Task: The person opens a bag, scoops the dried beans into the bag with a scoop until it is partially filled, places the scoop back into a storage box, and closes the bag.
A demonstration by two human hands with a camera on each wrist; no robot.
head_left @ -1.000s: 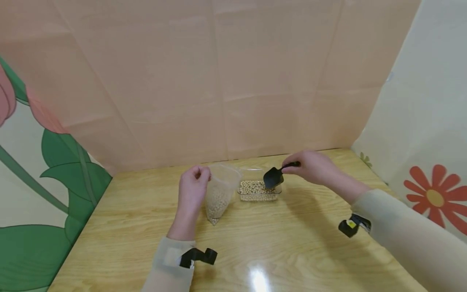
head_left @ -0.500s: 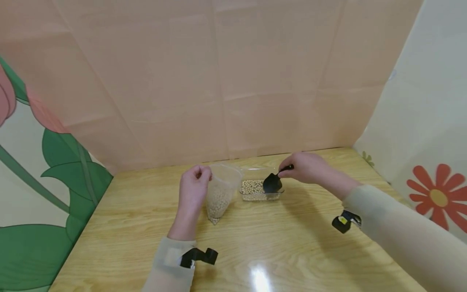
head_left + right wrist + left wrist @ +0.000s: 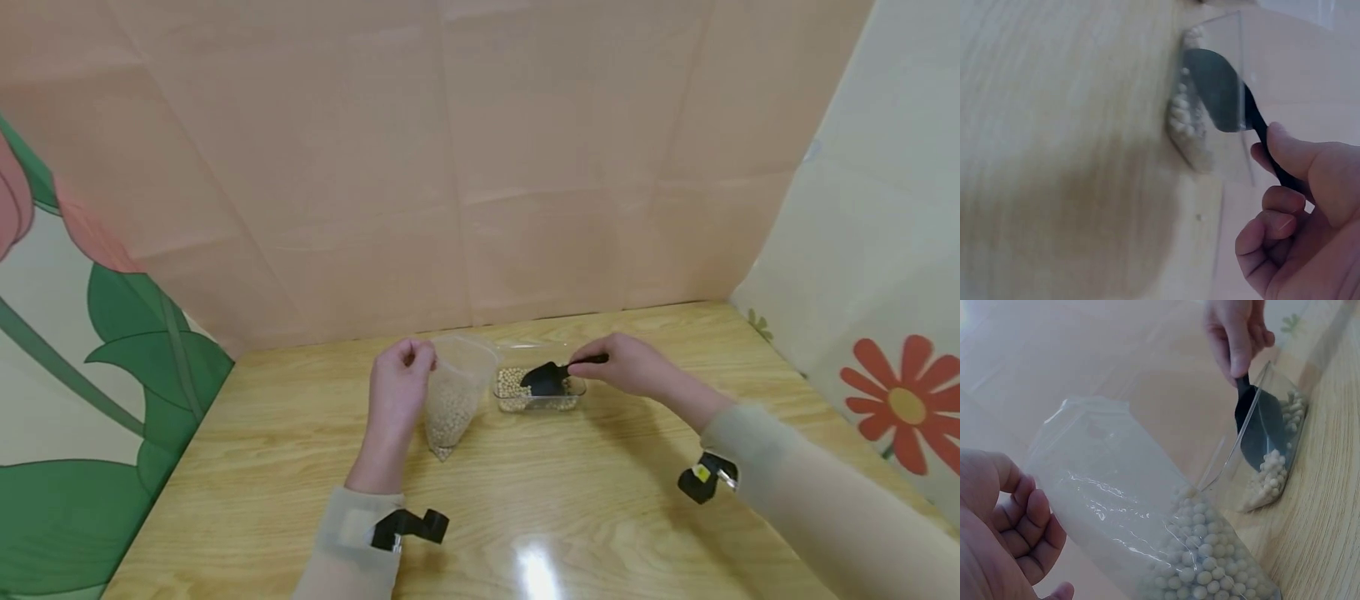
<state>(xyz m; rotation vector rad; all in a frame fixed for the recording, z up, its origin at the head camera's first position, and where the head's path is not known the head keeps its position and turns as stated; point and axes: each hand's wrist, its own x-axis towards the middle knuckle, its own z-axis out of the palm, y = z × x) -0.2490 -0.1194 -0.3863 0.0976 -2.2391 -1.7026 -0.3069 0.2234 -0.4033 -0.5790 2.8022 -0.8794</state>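
My left hand point(image 3: 399, 383) pinches the edge of a clear plastic bag point(image 3: 453, 400) at its opening. Pale round beans point(image 3: 1210, 562) fill the lower part of the bag, seen close in the left wrist view. A small black scoop point(image 3: 546, 379) is gripped by its handle in my right hand point(image 3: 626, 364). The scoop's blade lies inside a clear rectangular container point(image 3: 540, 407), down among more of the pale beans point(image 3: 1269, 478). In the right wrist view the blade point(image 3: 1215, 87) shows through the container's transparent wall, with thumb and fingers around the handle.
Both things are on a wood-grain table point(image 3: 480, 517), the bag just left of the container. A pinkish sheet point(image 3: 465, 167) hangs behind the table. Painted walls with a red flower point(image 3: 903, 404) and green leaves point(image 3: 127, 358) stand at the sides.
The right hand has lowered the scoop into the container, and its blade has turned to point left among the beans. The left hand and the bag have stayed nearly still.
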